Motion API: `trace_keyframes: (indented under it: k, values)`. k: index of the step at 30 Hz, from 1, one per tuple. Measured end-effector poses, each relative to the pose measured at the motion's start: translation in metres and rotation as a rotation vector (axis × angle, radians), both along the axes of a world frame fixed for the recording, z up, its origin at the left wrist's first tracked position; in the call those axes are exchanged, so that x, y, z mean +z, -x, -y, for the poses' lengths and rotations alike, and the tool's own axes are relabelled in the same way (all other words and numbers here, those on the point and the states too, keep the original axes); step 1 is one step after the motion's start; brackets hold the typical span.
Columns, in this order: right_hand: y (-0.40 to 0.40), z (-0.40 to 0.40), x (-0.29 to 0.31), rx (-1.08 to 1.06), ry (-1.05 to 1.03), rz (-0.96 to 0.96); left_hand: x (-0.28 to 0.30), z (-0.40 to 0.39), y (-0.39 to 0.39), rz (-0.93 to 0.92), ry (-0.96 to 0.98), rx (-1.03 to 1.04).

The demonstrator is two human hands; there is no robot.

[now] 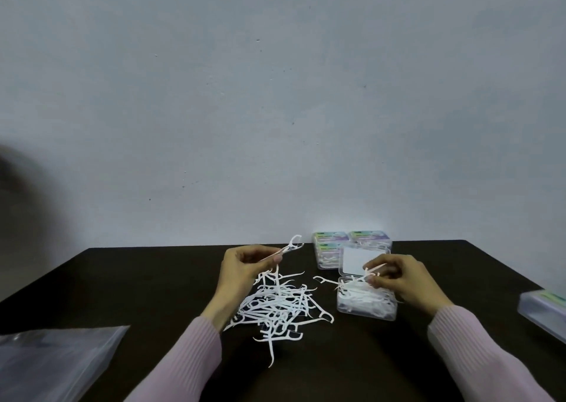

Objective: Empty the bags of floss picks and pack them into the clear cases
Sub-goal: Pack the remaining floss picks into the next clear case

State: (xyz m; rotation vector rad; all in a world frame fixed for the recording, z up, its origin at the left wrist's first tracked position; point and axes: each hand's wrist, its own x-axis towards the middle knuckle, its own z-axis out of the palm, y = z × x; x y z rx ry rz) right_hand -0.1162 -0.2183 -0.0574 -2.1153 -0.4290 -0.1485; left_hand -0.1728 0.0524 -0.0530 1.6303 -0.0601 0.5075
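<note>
Nearby, open case (366, 305) holding picks (361, 294)

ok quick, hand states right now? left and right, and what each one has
Left hand: pinching thin white plastic floss picks above the loose pile.
Right hand: pinching a white floss pick over the open clear plastic case.

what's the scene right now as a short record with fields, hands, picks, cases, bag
left hand: left hand pinches a few floss picks above the loose pile
right hand: right hand has a grip on picks at the open clear case
open case: lid up, partly filled with picks
closed cases: stack at the table's far edge; another case at right
bag: clear plastic bag lying flat, near left
surface: dark table
</note>
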Motion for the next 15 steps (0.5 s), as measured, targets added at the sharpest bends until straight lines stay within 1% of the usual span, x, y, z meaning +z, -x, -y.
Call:
trace_keyframes:
  k: [4, 8, 12, 15]
  values:
    - [-0.004, 0.006, -0.002, -0.045, 0.095, 0.038, -0.002, 0.026, -0.011, -0.019, 0.032, -0.068]
    - [-0.007, 0.007, -0.003, -0.047, 0.135, 0.048, -0.005, 0.053, -0.024, -0.056, 0.050, -0.120]
    - [-0.009, 0.011, -0.003, -0.118, 0.113, 0.099, -0.007, 0.081, -0.040, -0.078, -0.008, -0.133]
    - [-0.011, 0.015, -0.003, -0.200, 0.033, 0.112, -0.010, 0.096, -0.047, -0.064, -0.023, -0.133]
